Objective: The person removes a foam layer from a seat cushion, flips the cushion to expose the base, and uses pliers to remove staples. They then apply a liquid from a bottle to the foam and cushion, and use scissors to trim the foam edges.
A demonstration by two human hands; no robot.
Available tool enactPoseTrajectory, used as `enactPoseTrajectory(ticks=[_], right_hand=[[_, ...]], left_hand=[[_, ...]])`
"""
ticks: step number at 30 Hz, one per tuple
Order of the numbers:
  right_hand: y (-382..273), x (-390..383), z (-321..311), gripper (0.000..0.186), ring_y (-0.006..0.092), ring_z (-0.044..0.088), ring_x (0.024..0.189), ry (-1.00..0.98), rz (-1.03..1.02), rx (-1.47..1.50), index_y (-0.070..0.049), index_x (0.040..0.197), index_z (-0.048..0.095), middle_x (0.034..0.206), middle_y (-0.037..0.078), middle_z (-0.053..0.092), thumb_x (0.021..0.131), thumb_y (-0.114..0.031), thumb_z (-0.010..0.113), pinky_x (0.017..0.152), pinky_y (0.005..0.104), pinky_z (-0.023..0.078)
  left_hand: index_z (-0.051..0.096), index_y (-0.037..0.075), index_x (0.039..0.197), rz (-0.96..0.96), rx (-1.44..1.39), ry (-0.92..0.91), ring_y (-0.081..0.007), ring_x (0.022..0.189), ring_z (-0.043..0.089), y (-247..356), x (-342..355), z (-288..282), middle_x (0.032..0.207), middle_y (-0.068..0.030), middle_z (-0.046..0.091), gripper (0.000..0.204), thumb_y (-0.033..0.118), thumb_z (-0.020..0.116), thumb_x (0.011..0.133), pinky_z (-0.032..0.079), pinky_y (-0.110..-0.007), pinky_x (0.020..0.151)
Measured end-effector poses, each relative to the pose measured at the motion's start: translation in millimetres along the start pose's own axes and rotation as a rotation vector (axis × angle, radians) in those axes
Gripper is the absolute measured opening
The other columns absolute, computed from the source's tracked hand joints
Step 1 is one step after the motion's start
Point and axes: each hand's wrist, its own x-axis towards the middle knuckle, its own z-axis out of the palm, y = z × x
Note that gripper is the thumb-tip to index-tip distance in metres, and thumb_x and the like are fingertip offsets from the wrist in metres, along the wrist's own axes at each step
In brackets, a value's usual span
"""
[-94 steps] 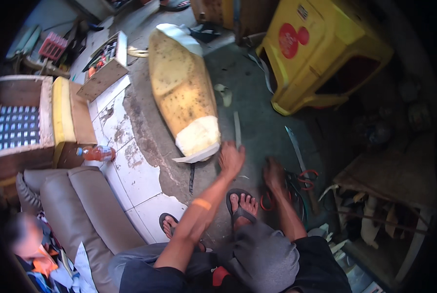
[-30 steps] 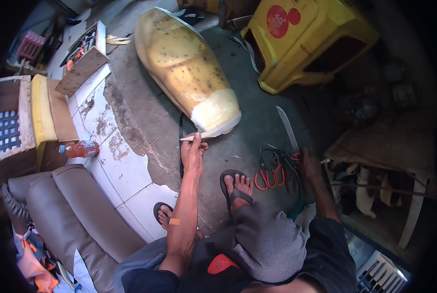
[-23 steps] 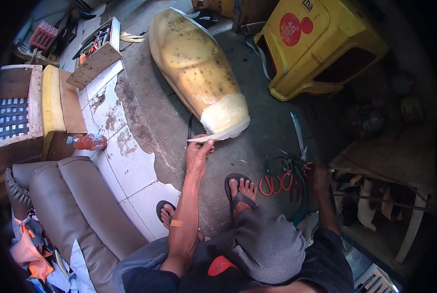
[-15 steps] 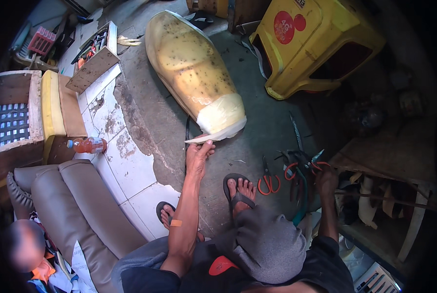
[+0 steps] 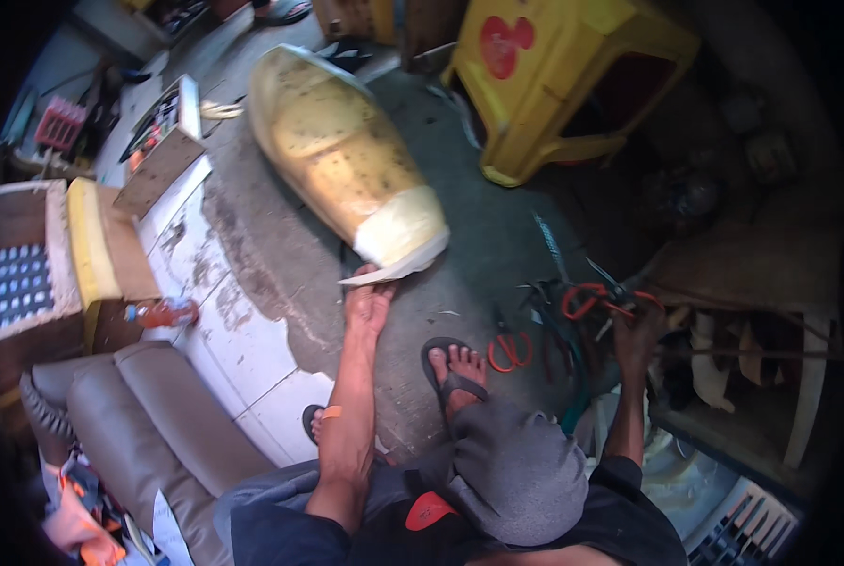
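A long yellow foam motorcycle seat pad (image 5: 347, 156), speckled with dark spots, lies slantwise on the floor ahead of me. Its near end carries a paler foam layer (image 5: 398, 226) with a thin flap along the edge. My left hand (image 5: 369, 307) pinches that flap from below, fingers partly hidden under it. Off to the right, my right hand (image 5: 639, 328) is closed around orange-handled scissors (image 5: 620, 300), slightly blurred, above a cluster of tools. Another orange-handled pair of scissors (image 5: 509, 352) rests on the floor near my sandalled foot (image 5: 462, 370).
A yellow plastic stool (image 5: 563, 94) stands at the far right, a wooden shelf (image 5: 752, 283) nearer. On the left are a brown padded cushion (image 5: 158, 415), a bottle of reddish liquid (image 5: 165, 312) and a wooden tool box (image 5: 163, 156). Broken white tiles (image 5: 252, 349) border the concrete.
My right hand has lifted the orange-handled scissors up from the tools. My left hand keeps hold of the foam flap. The whole view has shifted, and the seat pad appears further left and lower.
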Motion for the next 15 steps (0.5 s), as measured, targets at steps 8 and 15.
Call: enactPoseTrajectory(ticks=[8,15], right_hand=[[-66.4,-8.2,11.0,0.051,0.0311,0.060,0.123,-0.301,0.315,0.990,0.001,0.137,0.049,0.137,0.018,0.055,0.094,-0.020,0.066,0.098,0.0407,0.054],[-170.9,-34.6,78.7,0.054,0.0334,0.068,0.114,-0.854,0.337,1.597,-0.004,0.144,0.044,0.139,0.017,0.053,0.093,-0.014,0.061,0.091,0.0378,0.055]], left_hand=[[0.067,0.016,0.106,-0.038,-0.012,0.114,-0.0218,0.104,0.069,-7.2,-13.5,22.1,0.112,-0.0048,0.072,0.013,0.023,0.073,0.097,0.058,-0.044,0.090],[0.046,0.007,0.143,0.049,0.280,0.147,-0.0207,0.094,0.066,1.8,-57.6,39.4,0.120,-0.0082,0.065,0.054,0.002,0.064,0.093,0.055,-0.039,0.084]])
